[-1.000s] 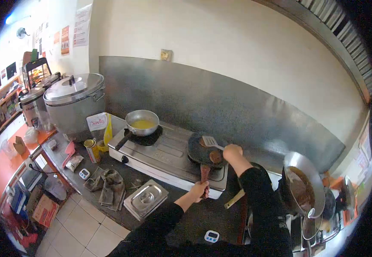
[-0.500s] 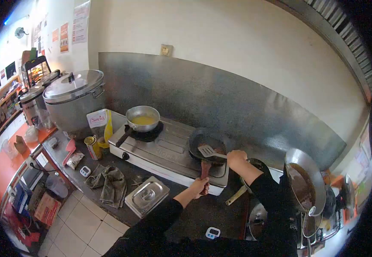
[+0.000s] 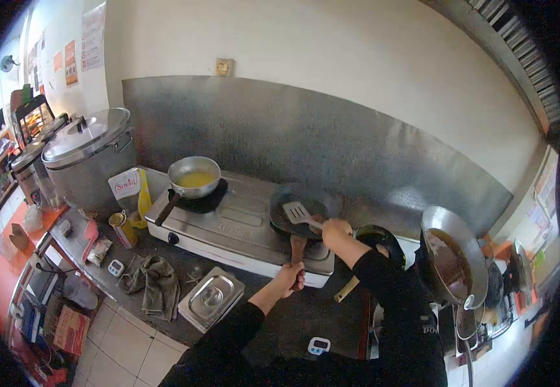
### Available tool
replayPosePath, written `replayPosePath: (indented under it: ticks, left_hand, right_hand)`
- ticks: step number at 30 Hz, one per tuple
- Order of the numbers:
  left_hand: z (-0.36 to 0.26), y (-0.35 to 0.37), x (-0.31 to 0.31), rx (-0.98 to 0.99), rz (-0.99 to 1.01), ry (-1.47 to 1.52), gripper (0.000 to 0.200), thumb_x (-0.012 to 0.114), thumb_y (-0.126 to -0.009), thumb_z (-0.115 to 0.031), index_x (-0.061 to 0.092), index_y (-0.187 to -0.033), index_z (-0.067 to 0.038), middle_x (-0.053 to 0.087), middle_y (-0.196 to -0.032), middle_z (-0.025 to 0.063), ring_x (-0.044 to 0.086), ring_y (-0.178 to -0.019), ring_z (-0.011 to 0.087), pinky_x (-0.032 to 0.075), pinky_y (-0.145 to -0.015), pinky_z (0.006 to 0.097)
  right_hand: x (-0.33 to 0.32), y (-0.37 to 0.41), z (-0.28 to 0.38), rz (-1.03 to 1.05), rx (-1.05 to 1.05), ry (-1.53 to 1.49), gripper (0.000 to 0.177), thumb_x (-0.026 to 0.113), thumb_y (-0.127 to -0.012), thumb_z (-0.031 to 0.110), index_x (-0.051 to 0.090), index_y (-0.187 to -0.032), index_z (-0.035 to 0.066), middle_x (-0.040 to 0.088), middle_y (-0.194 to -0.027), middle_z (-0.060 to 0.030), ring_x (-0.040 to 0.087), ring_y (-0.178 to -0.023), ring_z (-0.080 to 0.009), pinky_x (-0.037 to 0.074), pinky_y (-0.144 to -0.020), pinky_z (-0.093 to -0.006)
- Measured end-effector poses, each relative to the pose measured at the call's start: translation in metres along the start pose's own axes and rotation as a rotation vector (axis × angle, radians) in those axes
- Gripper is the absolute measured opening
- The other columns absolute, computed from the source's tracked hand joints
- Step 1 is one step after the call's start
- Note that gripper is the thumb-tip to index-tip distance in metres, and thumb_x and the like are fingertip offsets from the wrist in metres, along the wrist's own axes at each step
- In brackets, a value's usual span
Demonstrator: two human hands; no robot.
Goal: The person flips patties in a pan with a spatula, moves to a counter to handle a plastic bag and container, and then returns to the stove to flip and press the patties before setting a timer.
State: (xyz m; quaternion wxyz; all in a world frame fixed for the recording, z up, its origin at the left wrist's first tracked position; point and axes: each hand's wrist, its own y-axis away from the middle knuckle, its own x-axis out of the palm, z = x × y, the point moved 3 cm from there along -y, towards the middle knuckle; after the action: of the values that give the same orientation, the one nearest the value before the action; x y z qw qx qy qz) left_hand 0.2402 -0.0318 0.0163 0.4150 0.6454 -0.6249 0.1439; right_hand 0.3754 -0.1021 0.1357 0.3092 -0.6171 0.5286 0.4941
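**Head view.** The left hand (image 3: pixel 291 277) is closed round the wooden handle (image 3: pixel 298 247) of the pan (image 3: pixel 322 205), which sits on the right burner of the stove (image 3: pixel 235 226). The right hand (image 3: pixel 335 229) grips the spatula (image 3: pixel 297 211), its blade over the pan's left half.

- Half a second ago the blade lay low at the near side; now it appears lifted and further back.
- A second ago it rested at the far rim beside a brown patty, which is now mostly hidden.
- Both grips are unchanged.
- The saucepan (image 3: pixel 194 176) of yellow liquid stays on the left burner.
- The whole scene sits further left in the frame, so the head has turned.
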Motion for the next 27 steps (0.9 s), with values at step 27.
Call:
replayPosePath:
  ticks: [27]
  left_hand:
    - [0.000, 0.007, 0.004, 0.027, -0.001, -0.003, 0.015, 0.047, -0.083, -0.021, 0.041, -0.076, -0.009, 0.041, -0.062, 0.0017, 0.041, -0.047, 0.0093, 0.035, -0.039, 0.0246]
  right_hand:
    - [0.007, -0.014, 0.007, -0.111, -0.179, 0.008, 0.021, 0.056, -0.067, 0.016, 0.063, -0.086, 0.008, 0.062, -0.084, -0.0054, 0.061, -0.072, -0.0200, 0.048, -0.048, -0.0406]
